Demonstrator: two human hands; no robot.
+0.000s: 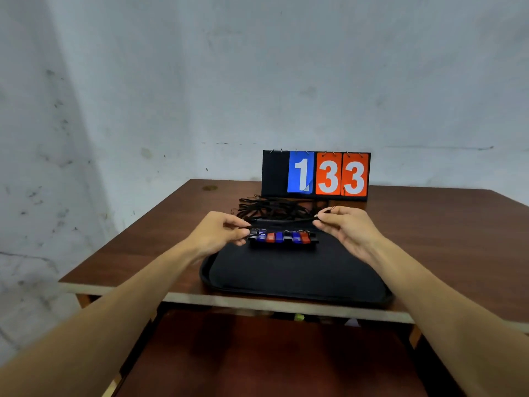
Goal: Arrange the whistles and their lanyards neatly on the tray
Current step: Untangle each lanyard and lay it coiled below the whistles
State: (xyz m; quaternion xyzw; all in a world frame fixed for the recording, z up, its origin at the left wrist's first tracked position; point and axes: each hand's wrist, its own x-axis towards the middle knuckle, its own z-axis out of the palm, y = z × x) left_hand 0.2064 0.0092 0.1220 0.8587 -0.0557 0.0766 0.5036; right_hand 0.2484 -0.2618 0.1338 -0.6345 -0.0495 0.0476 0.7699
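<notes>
Brown wood bench [143, 253], scuffed pale wall [257, 81] behind. Matte black tray [286, 276], rounded corners, frame centre; blue and red whistles [283, 237] rowed at its far edge. Left grip [219, 233] and right grip [346, 227] both pinch a thin black lanyard [286, 222], stretched between them above the whistles.

I see a black tray [286, 279] on a dark brown table [160, 233] with a pale edge. The whistles [283, 237] are shiny blue and red, mixed in one row. The lanyards [272, 209] are all black. The score board [274, 173] is black, with one blue card [301, 176] showing a white 1 and two orange-red cards [328, 174] showing white 3s. The wall [200, 67] is pale grey with dark spots.
</notes>
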